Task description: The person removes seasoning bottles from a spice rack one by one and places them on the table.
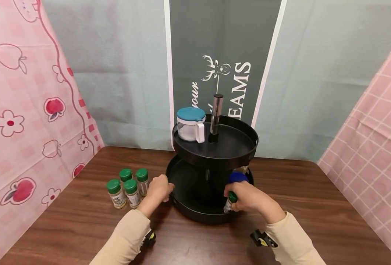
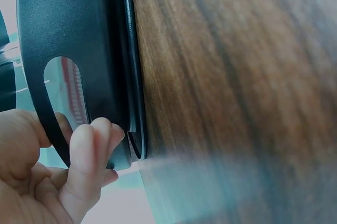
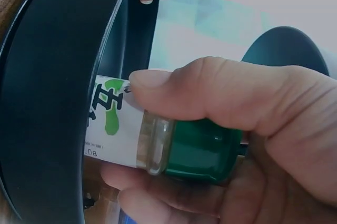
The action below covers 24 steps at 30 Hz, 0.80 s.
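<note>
A black two-tier round tray stand (image 1: 215, 162) stands on the table. My left hand (image 1: 159, 189) grips the lower tier's rim at its left side; in the left wrist view the thumb reaches into the slot (image 2: 66, 89) in the wall, with the fingers curled outside. Between thumb and fingers, my right hand (image 1: 248, 197) holds a spice jar (image 3: 118, 121) by its upper part, green cap (image 3: 202, 150) toward the palm. The jar's lower end is inside the lower tier's front right wall, which hides its base. Behind that hand, a blue-lidded container (image 1: 237, 177) is partly hidden.
Several green-capped spice jars (image 1: 133, 193) stand grouped on the table left of the stand. On the upper tier sits a clear jar with a blue lid (image 1: 191, 115) and white handle, beside the metal post (image 1: 216, 114). Curtains hang behind and at both sides.
</note>
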Tool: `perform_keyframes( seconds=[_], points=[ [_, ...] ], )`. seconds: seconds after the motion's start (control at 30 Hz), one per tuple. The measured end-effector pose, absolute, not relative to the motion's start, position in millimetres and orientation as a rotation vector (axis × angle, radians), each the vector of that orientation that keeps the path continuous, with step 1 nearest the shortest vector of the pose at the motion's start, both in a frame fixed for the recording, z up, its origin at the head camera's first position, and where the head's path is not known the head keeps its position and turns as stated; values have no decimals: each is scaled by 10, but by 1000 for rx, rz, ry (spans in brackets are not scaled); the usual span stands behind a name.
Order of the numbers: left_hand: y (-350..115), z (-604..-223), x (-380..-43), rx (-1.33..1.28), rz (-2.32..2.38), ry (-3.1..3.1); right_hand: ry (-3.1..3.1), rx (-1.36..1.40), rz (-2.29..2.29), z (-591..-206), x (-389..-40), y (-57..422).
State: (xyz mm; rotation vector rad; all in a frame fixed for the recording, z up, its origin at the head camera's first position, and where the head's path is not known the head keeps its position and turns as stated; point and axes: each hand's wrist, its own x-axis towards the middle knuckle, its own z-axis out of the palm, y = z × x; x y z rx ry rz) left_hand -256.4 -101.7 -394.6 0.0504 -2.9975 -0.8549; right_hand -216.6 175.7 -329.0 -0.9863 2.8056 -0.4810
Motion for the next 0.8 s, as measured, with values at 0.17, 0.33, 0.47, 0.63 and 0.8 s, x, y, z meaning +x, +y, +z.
perform_keyframes(
  seconds=[0.17, 0.33, 0.47, 0.63, 0.8],
  points=[
    [-1013, -3951, -2560, 42, -863, -2997, 2793, -956, -467, -3265, -2156, 1756],
    [-1013, -3950, -2557, 44, -867, -2990, 2804, -930, -473, -3160, -2148, 1781],
    [-1021, -3949, -2555, 52, -872, -2991, 2834, -942, -457, -3060, -2149, 1829],
    [-1018, -3953, -2561, 62, -879, -2986, 2876, -927, -423, -2943, -2147, 1890],
    [-1015, -3957, -2561, 54, -883, -2977, 2895, -929, -430, -2854, -2127, 1920]
  ],
)
